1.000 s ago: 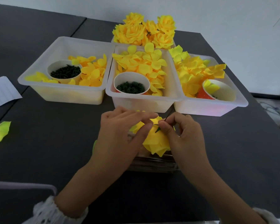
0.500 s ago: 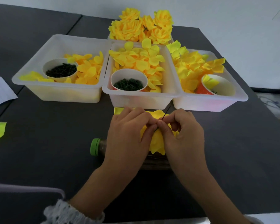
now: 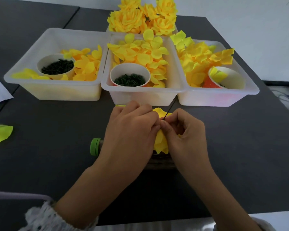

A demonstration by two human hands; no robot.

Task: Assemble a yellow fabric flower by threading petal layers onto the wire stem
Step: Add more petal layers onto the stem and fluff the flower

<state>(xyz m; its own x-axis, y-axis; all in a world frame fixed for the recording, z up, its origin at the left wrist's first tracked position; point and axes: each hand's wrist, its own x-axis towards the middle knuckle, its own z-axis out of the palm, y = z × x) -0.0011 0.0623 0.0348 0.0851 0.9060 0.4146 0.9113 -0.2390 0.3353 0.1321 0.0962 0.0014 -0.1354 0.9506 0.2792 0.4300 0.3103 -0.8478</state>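
A half-built yellow fabric flower [image 3: 160, 142] sits between my two hands above the dark table. My left hand [image 3: 132, 130] grips its petals from the left, fingers curled over the top. My right hand [image 3: 185, 135] pinches the flower at the base of the thin dark wire stem [image 3: 168, 111], which sticks up and away towards the bins. The fingertips of both hands meet at the wire. Most of the flower is hidden under my hands.
Three white bins hold loose yellow petals: left bin [image 3: 23, 67], middle bin [image 3: 140, 94], right bin [image 3: 247, 84]. Cups of dark green parts [image 3: 57, 66] [image 3: 129, 80] stand in two. Finished flowers [image 3: 143, 15] lie behind. A green-capped bottle [image 3: 95, 146] lies under my hands.
My hands have closed together on the flower, fingertips now meeting at the wire, and more of the petals are covered. The view has shifted slightly.
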